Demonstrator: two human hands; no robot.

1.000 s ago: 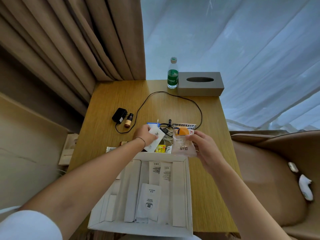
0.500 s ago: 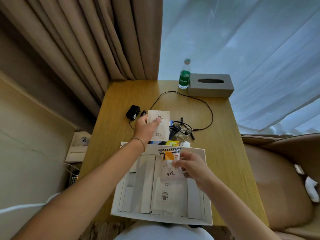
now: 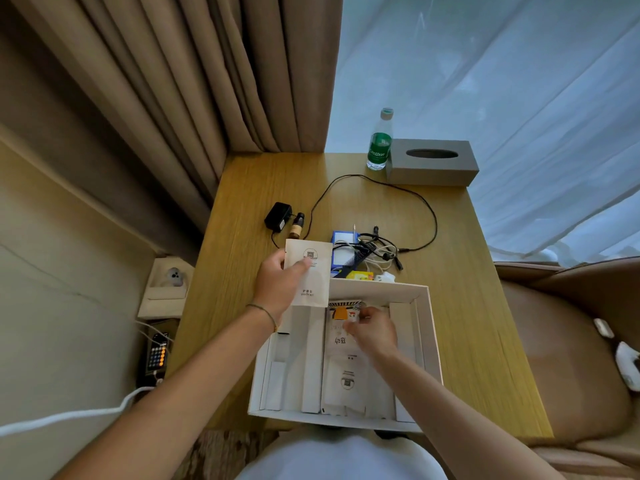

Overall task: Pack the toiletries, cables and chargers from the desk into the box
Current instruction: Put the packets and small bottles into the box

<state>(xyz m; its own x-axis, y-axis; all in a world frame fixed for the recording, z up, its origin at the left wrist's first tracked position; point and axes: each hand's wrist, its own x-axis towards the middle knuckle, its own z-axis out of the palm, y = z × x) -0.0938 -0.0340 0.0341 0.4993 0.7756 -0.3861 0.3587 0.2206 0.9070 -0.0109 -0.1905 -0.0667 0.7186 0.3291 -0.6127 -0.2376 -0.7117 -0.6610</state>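
A white box (image 3: 424, 306) with dividers sits at the desk's near edge, with white sachets lying in it. My right hand (image 3: 374, 332) is inside the box and pinches a clear pouch with an orange mark (image 3: 341, 327), which lies on the sachets. My left hand (image 3: 278, 287) holds a white vanity kit sachet (image 3: 311, 277) above the box's far left corner. Behind the box lie a blue packet (image 3: 341, 251), a black comb, a yellow item (image 3: 360, 275) and tangled cables (image 3: 377, 251). A black charger (image 3: 278, 216) with a long cable (image 3: 422, 209) and a small brown bottle (image 3: 297, 226) lie further back.
A green-labelled water bottle (image 3: 380, 142) and a grey tissue box (image 3: 431, 162) stand at the desk's far edge. Curtains hang behind. A brown chair (image 3: 554, 341) is on the right. On the left, below the desk, are a small white stand (image 3: 166, 289) and a phone (image 3: 157, 355).
My right hand has lowered the clear pouch from above the desk items into the box. My left hand lifted the white sachet and now holds it over the box's far left corner.
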